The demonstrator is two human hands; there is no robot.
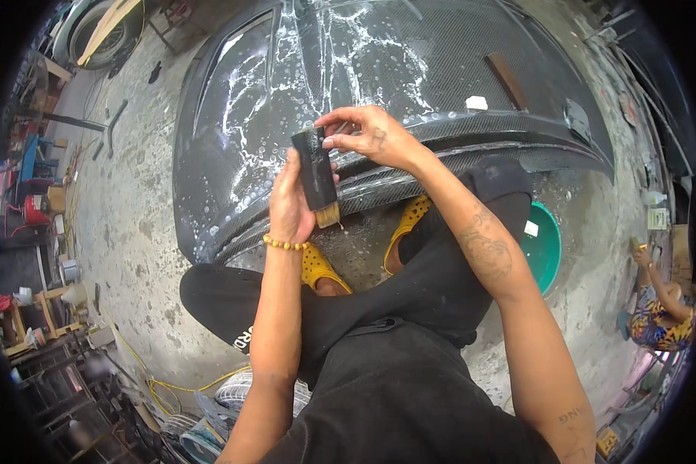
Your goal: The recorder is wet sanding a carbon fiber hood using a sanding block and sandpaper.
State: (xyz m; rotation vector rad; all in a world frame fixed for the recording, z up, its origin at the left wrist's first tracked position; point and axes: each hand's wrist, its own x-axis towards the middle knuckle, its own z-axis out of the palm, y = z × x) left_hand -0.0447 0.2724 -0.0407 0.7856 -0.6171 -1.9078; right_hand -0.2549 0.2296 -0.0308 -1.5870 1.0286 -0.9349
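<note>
A brush (314,166) with a wide, flat black body and short tan bristles points bristle end down. My left hand (290,203) is closed round its body, thumb on the near side and fingertips showing at the right edge. At the brush's top end, my right hand (363,135) has its thumb and fingers bent in a pinch against the corner. Beyond both hands lies a large black carbon-fibre-patterned car hood (456,85), wet and streaked with white suds. On its right part rest a small white block (476,103) and a brown strip (507,81).
A green basin (545,247) stands on the concrete floor by my right knee. Yellow clogs (321,267) are on my feet at the hood's near edge. A tyre (104,35) lies far left, a yellow cord (162,387) near left. Another person (661,313) sits at the far right.
</note>
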